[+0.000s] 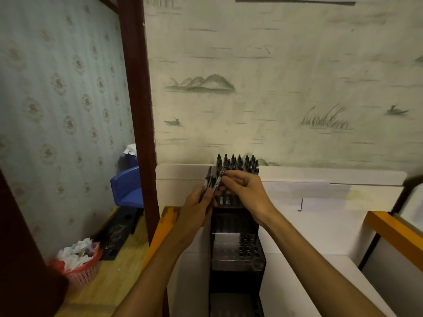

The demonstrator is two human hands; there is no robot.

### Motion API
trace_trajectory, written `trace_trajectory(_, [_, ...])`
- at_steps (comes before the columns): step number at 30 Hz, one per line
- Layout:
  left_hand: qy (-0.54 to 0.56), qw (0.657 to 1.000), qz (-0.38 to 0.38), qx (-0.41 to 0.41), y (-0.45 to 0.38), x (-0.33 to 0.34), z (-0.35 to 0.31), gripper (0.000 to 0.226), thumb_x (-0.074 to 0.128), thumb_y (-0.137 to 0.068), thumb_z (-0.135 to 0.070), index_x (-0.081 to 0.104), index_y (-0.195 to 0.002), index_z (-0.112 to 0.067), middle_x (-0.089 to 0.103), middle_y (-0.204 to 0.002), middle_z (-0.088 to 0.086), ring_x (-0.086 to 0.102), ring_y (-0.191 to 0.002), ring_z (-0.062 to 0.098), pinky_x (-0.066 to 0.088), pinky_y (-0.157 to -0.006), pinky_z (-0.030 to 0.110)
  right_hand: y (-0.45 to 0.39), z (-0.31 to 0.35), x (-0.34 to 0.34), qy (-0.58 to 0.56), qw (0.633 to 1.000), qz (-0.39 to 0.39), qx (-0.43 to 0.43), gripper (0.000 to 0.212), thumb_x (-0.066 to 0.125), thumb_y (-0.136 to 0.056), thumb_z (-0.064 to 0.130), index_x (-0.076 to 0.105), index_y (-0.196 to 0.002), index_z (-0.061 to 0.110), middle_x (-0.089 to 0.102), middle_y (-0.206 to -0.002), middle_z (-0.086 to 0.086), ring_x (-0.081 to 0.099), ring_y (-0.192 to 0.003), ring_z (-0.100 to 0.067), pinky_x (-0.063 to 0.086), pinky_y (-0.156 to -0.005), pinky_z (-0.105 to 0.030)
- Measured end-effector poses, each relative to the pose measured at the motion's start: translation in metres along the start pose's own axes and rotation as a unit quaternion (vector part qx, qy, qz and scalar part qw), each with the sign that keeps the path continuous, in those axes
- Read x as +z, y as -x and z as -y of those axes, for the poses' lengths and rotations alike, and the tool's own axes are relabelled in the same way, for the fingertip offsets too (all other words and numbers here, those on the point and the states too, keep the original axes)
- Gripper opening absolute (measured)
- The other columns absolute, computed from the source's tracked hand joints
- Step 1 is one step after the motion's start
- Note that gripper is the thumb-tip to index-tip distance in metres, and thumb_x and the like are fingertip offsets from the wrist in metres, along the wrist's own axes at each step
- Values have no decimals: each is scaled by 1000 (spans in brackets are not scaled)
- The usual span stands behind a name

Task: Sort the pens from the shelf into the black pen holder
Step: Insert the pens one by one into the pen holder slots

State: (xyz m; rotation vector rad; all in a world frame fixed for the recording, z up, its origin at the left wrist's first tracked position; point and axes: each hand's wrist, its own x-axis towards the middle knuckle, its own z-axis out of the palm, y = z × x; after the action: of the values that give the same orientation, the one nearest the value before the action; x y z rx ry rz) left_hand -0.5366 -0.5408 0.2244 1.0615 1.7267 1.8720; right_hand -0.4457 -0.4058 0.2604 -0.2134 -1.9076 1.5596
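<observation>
At the centre of the frame our left hand [199,202] grips a small bundle of dark pens [207,183], tips upward, while our right hand [243,191] pinches a single dark pen [219,180] drawn from that bundle. Both hover over the tiered black plastic pen holder [238,252], which steps up toward the wall; its top tier already carries a dense row of standing pens [238,162], and the lower tier shows open round holes [248,247] in the lower centre.

To do this step well, we should lift the one pen clear of the bundle — no snagging its neighbours — then turn it upright and aim it at a free hole before letting it drop. Our left hand likely needs only to keep the rest bunched and out of the way. Which holes behind our hands are free, we cannot tell.
</observation>
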Motion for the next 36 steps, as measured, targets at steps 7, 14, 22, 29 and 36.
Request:
trace_trajectory(7, [1,1000,8,21,1,3,-4,30,38,-107,-27,57,-94,-10,58,-60,-5,43,-43,6,33,-41,18,3,1,-3,-108,993,38,29,29,64,-92,8,66,-120,3,73,-109,-15,69,-104,-32,56,-94,-38])
trace_trajectory(14, [-25,998,-55,-10,-5,2,-1,29,38,-107,-34,58,-98,-15,62,-70,-3,53,-52,2,41,-44,17,-11,6,-8,-163,982,-92,13,30,72,-85,7,67,-113,-5,75,-98,-16,72,-95,-31,60,-78,-30])
trace_trajectory(22, [-26,994,-106,-26,-12,-10,4,22,37,-107,-25,52,-95,-15,49,-69,2,43,-45,-3,35,-42,10,-22,8,-12,28,983,-156,-89,30,75,-85,13,71,-114,8,76,-98,-1,73,-90,-14,61,-79,-32])
trace_trajectory(29, [1,993,-107,-41,-15,-13,5,30,35,-108,-24,58,-92,-14,48,-63,-2,42,-46,2,34,-42,15,-25,8,-9,91,975,-166,-118,35,77,-83,16,71,-117,8,75,-101,2,71,-92,-7,59,-87,-33])
trace_trajectory(36, [2,995,-100,12,-14,-16,3,21,36,-108,-21,53,-99,-14,49,-62,1,41,-44,2,31,-39,14,-23,1,-7,183,961,-165,-124,32,78,-83,24,73,-112,10,75,-97,3,71,-86,-4,59,-86,-31])
